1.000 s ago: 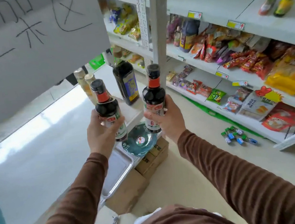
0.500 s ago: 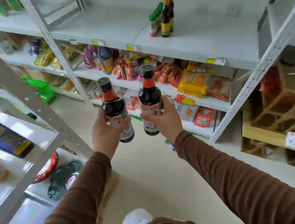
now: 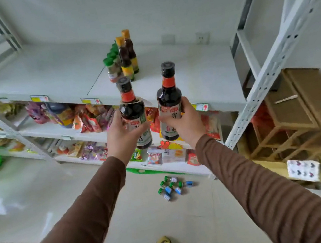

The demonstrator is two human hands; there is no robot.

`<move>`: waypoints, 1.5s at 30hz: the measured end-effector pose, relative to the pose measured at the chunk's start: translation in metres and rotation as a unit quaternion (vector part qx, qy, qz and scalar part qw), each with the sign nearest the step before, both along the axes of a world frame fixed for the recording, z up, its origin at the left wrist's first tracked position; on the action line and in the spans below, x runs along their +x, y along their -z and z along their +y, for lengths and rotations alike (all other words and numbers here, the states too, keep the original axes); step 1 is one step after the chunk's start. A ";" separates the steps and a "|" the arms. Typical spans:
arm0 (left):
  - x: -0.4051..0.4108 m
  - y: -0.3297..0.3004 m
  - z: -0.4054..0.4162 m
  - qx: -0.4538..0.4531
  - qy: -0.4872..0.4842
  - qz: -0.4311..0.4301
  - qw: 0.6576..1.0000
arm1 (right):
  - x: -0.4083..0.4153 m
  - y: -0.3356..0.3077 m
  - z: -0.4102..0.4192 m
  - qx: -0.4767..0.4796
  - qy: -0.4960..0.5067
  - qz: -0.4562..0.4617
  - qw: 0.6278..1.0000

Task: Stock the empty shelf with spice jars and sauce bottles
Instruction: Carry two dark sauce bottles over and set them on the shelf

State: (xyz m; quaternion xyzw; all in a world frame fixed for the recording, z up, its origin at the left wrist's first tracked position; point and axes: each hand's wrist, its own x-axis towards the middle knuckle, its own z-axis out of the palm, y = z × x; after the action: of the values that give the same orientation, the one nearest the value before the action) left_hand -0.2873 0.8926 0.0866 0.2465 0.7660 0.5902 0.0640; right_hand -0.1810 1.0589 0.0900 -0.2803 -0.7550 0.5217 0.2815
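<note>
A pale grey metal shelving unit stands against a plain wall, and its wide top shelf (image 3: 50, 75) is mostly bare. In front of its edge the person holds two dark glass sauce bottles with red neck bands and black caps. The left hand (image 3: 121, 135) wraps the left bottle (image 3: 134, 114) round its labelled body; the right hand (image 3: 184, 122) clasps the right bottle (image 3: 169, 101) the same way. Both bottles are upright, in the air, not yet over the shelf. They look full, so probably heavy for their size, rigid, smooth and breakable; a grip low on the label, as now, seems safer than the narrow neck. On the shelf beyond stands a short row of green-capped spice jars (image 3: 111, 66) beside two orange-capped bottles (image 3: 127, 54). Small green-capped vials (image 3: 173, 187) lie on the floor below.
</note>
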 end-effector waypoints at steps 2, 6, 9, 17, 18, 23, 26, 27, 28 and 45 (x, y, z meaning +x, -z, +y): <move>-0.023 -0.007 0.031 0.001 0.006 0.000 1.000 | -0.024 -0.005 0.031 0.006 0.016 -0.002 1.000; -0.063 -0.012 0.088 0.011 0.010 -0.019 1.000 | -0.073 -0.010 0.089 0.002 0.025 0.002 1.000; -0.091 -0.015 0.129 0.009 0.003 -0.006 1.000 | -0.110 -0.007 0.131 -0.002 0.020 -0.007 1.000; -0.148 -0.001 0.213 0.008 -0.043 -0.014 0.999 | -0.198 0.009 0.214 -0.006 -0.037 -0.022 0.999; -0.153 0.001 0.220 0.004 -0.049 -0.015 0.999 | -0.206 0.011 0.221 -0.006 -0.043 -0.023 0.999; -0.173 0.009 0.237 -0.011 -0.080 -0.015 0.997 | -0.235 0.021 0.238 -0.010 -0.067 -0.026 0.997; -0.180 0.011 0.243 -0.012 -0.084 -0.015 0.996 | -0.245 0.025 0.242 -0.011 -0.072 -0.022 0.997; -0.182 0.011 0.244 -0.010 -0.084 -0.014 0.996 | -0.248 0.026 0.243 -0.012 -0.073 -0.019 0.997; -0.183 0.011 0.245 -0.009 -0.085 -0.013 0.996 | -0.250 0.027 0.243 -0.013 -0.073 -0.017 0.997; -0.182 0.042 0.238 -0.079 -0.071 -0.054 0.993 | -0.252 0.071 0.242 -0.007 -0.070 -0.086 0.994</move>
State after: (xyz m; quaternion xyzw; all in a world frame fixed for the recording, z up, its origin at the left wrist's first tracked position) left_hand -0.4693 1.1303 0.0446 0.1534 0.8213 0.5433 0.0824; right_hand -0.4329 1.3008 0.0191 -0.2723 -0.7904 0.5198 0.1760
